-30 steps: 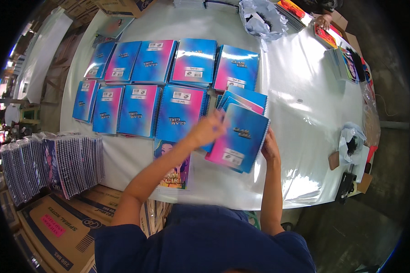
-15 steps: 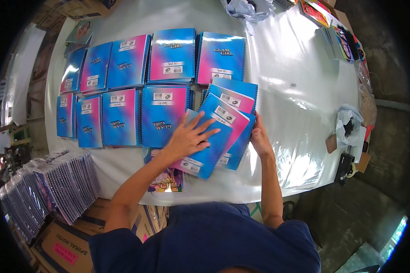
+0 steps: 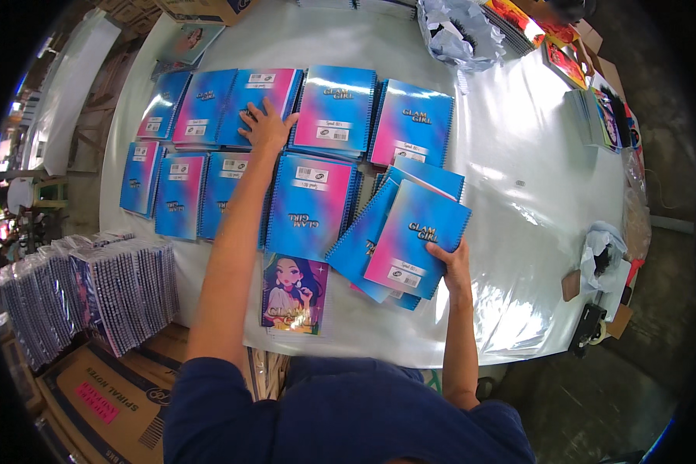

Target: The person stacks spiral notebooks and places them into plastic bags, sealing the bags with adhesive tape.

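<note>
Blue-and-pink spiral notebooks lie in two rows of stacks on the table. My left hand rests with spread fingers on a notebook stack in the far row. At the right end of the near row, my right hand grips the right edge of a spiral notebook, thumb on its cover and the other fingers beneath. That notebook lies tilted over several fanned-out notebooks. Left of them sits a squared near-row stack. Close to my body is a notebook with a drawn figure on its cover.
Plastic-wrapped notebooks stand packed at the lower left, above cardboard boxes. Crumpled bags with dark contents lie at the far edge and right edge. A black tape dispenser sits near the right corner.
My left hand has left the fanned notebooks and reached to the far row. My right hand now holds a notebook on top of the pile. The whole view has shifted somewhat.
</note>
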Tool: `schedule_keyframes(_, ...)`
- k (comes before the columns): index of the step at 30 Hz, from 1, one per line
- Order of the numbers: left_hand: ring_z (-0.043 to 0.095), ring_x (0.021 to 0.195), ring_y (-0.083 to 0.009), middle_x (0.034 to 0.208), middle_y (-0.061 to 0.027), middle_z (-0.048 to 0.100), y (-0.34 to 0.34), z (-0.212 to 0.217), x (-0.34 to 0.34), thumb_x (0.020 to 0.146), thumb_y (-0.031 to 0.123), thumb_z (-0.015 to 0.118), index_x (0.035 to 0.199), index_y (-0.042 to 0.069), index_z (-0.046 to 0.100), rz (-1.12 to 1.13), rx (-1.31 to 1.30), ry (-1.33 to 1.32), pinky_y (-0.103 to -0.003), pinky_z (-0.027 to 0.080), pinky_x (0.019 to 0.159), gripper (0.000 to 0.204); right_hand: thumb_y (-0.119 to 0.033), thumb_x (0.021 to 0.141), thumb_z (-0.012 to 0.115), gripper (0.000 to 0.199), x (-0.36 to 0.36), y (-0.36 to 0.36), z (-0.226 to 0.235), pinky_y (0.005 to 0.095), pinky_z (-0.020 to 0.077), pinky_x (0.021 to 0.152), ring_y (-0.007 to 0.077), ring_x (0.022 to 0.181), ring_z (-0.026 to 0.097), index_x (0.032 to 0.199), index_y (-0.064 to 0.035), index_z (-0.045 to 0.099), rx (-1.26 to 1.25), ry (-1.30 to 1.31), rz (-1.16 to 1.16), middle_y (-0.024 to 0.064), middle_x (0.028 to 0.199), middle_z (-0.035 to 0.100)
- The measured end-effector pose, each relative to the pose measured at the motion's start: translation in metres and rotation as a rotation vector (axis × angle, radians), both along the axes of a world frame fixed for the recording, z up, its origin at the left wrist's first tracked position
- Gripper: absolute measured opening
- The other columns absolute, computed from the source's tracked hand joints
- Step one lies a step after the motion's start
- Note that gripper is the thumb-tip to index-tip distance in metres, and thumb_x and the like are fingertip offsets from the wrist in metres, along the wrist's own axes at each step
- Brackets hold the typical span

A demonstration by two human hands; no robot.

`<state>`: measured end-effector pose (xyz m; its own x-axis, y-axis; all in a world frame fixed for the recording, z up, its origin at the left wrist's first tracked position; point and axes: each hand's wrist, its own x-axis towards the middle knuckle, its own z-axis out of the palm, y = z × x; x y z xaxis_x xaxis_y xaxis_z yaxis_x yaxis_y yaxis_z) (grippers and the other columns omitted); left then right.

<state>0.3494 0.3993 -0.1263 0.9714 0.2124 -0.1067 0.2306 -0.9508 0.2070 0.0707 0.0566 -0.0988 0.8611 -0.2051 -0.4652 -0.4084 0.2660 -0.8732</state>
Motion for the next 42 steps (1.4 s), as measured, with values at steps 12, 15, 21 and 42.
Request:
schedule_keyframes(12,0.067,0.080,-0.0407,0.114,-0.0304,0.057,-0.031,0.113,-0.048,0.087,0.005,0.048,0.142,-0.007,0.021,-0.371,0.069,-0.082,-0.045,0.057,0.068,0.062,-0.008,0.068,0.082,0.066,-0.001,-0.001,0.007,0.0349,0.0524,0.086,0.0221,0.095,0.063,0.123,-0.0001,0.047,0.002,0.026,-0.060,0.0140,0.109,0.062)
schedule_keyframes(15,0.064,0.069,-0.0397,0.088,-0.0245,0.065,-0.063,0.135,-0.135,0.093,0.020,0.046,0.148,0.007,0.019,-0.584,-0.269,0.099,-0.048,0.053,0.063,0.062,-0.015,0.072,0.081,0.068,-0.005,-0.005,-0.002,0.0345,0.0490,0.091,0.0212,0.101,0.060,0.128,0.0004,0.045,0.136,-0.026,-0.081,0.0129,0.113,0.061)
schedule_keyframes(21,0.042,0.126,-0.0484,0.150,-0.0223,0.028,-0.126,0.065,-0.225,0.090,0.035,0.058,0.142,0.026,0.040,-1.118,-0.084,0.170,-0.055,0.042,0.097,0.055,-0.021,0.076,0.079,0.063,-0.002,-0.007,0.006,0.0327,0.0482,0.092,0.0191,0.103,0.059,0.127,0.0015,0.049,-0.016,-0.096,0.106,0.0109,0.114,0.061)
schedule_keyframes(42,0.026,0.131,-0.0577,0.147,-0.0343,0.020,-0.144,0.041,-0.024,0.081,0.008,0.064,0.150,0.009,0.013,-0.434,-0.211,0.270,-0.066,0.038,0.096,0.086,-0.012,0.070,0.080,0.061,0.002,0.000,0.012,0.0336,0.0514,0.085,0.0210,0.096,0.062,0.122,0.0018,0.051,0.110,-0.007,-0.044,0.0131,0.110,0.062)
